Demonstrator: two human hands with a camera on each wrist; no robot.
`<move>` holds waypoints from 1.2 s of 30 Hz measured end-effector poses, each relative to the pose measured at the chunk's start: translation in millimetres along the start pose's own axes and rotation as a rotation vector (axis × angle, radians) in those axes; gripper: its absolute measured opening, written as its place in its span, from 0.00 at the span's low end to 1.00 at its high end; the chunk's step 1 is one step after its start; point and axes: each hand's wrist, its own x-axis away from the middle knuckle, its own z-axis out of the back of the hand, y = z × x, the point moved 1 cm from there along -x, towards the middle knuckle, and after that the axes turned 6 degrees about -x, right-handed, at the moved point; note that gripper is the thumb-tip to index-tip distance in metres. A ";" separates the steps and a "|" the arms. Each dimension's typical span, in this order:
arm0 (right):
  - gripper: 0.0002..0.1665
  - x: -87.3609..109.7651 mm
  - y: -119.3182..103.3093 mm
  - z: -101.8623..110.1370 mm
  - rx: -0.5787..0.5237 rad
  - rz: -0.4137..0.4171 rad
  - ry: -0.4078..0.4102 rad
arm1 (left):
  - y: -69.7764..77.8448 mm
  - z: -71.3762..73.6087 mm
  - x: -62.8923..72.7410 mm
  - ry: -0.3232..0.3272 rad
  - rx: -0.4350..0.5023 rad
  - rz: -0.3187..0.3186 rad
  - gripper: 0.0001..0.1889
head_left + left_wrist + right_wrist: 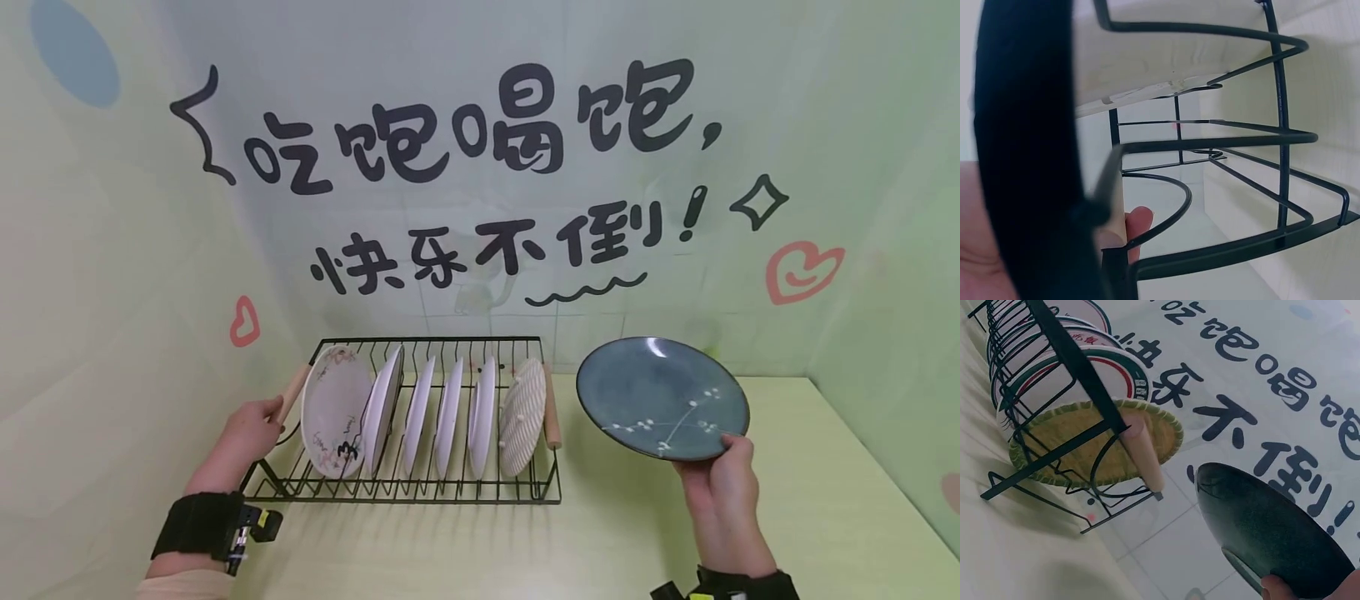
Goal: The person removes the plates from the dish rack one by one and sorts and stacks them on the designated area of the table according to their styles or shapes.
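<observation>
In the head view a black wire dish rack [405,500] stands at the left on the table. My left hand [251,429] grips the wooden handle [294,393] on its left end; a fingertip [1139,220] shows by the handle in the left wrist view. To the right of the rack, my right hand [720,492] holds a blue-grey plate [652,392] by its lower right edge, thumb on the upper face. White blossom branches decorate this plate, which is tilted and raised over the table. Its dark underside [1266,525] faces the right wrist camera.
Upright in the rack are a floral oval plate [336,417], several white plates [450,417] and a round woven tray [522,417] at the right end. A second wooden handle [552,408] juts from that end. Behind the pale table [420,554] hangs a printed backdrop [480,50].
</observation>
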 end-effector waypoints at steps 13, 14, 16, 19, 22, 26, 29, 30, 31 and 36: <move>0.33 -24.5 18.8 30.1 0.149 -0.125 0.107 | 0.5 -0.4 1.5 0.013 0.014 0.014 0.28; 0.33 -26.8 19.8 31.9 0.133 -0.147 0.103 | 0.4 -0.5 1.3 0.012 0.014 0.017 0.28; 0.34 -30.8 21.5 35.8 0.113 -0.193 0.092 | 0.3 -0.7 0.5 0.009 0.009 0.018 0.28; 0.34 -36.4 24.0 41.8 0.072 -0.250 0.090 | 0.4 -1.0 0.0 0.008 0.011 0.020 0.28; 0.33 -40.2 26.7 47.2 0.056 -0.269 0.108 | 0.5 -1.0 0.3 0.011 0.013 0.021 0.29; 0.33 -42.5 30.1 50.3 0.075 -0.261 0.101 | 1.0 -0.9 1.0 0.014 0.013 0.027 0.28; 0.33 -42.6 31.4 50.4 0.069 -0.263 0.093 | 1.4 -0.7 1.7 0.015 0.014 0.023 0.28; 0.33 -42.7 31.7 50.6 0.068 -0.262 0.097 | 1.5 -0.6 1.8 0.015 0.015 0.023 0.28; 0.33 -42.6 31.7 50.8 0.067 -0.262 0.099 | 1.4 -0.5 1.8 0.015 0.016 0.020 0.28; 0.33 -45.5 32.0 53.2 0.065 -0.258 0.106 | 0.4 -1.6 0.9 0.015 0.018 0.017 0.28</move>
